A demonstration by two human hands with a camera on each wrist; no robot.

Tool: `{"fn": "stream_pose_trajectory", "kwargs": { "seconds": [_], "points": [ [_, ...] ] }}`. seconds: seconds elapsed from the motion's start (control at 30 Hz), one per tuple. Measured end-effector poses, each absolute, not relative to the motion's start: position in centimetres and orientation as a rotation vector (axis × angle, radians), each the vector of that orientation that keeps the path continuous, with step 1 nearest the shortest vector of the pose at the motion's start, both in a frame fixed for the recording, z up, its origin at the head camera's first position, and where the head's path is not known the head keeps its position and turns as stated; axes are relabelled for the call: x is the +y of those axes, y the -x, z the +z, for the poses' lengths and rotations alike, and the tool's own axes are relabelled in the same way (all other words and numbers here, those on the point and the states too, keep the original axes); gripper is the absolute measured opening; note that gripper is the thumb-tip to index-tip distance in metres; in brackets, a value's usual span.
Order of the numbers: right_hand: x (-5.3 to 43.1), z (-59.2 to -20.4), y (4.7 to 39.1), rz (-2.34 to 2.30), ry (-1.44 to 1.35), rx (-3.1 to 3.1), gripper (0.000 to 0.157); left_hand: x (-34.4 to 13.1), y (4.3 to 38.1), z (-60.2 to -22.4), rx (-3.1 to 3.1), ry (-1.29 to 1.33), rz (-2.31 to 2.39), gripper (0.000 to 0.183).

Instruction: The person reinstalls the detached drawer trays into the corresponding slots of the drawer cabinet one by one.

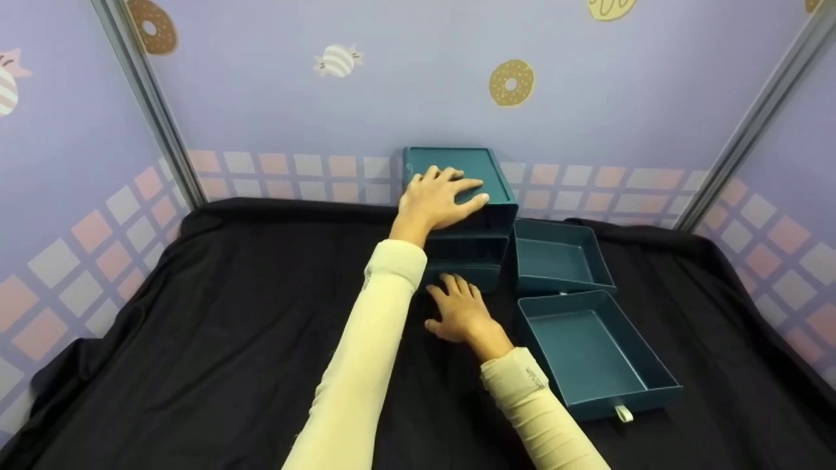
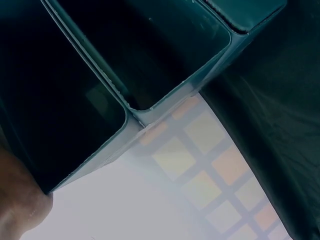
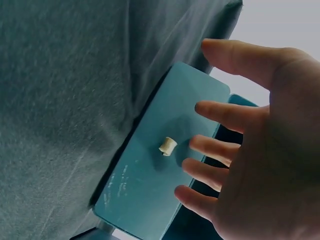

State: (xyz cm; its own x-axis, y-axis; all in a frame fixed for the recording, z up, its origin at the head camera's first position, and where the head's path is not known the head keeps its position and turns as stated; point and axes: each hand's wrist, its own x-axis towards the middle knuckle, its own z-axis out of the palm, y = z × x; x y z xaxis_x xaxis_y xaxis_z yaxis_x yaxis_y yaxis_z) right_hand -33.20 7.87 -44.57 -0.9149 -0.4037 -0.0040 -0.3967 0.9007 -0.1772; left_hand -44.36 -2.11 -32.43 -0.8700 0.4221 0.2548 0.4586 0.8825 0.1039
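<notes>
My left hand (image 1: 436, 199) lies spread atop the cabinet (image 1: 490, 172); my right hand (image 1: 461, 310), fingers straight, is at the bottom drawer (image 1: 482, 278), probably seating it. Next calls for gripping the far loose drawer (image 1: 558, 253).

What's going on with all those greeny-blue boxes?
A person's left hand rests on top of a boxy, blue-green, plastic-looking drawer stack. Their right hand, fingers spread, is at the flat blue-green bottom drawer; I can't tell if it touches. That drawer is in its slot, but the two slots above hold none. Two shallow rectangular drawers, a farther one and a nearer one, sit beside the stack.
</notes>
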Motion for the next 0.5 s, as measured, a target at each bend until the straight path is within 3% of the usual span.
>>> {"fn": "stream_pose_trajectory", "kwargs": {
  "seconds": [0.5],
  "points": [
    [8.1,-44.3,34.7,-0.341,0.595,2.937,0.065,-2.3,44.5,-32.4,-2.853,0.689,-0.200,0.075]
  ]
}}
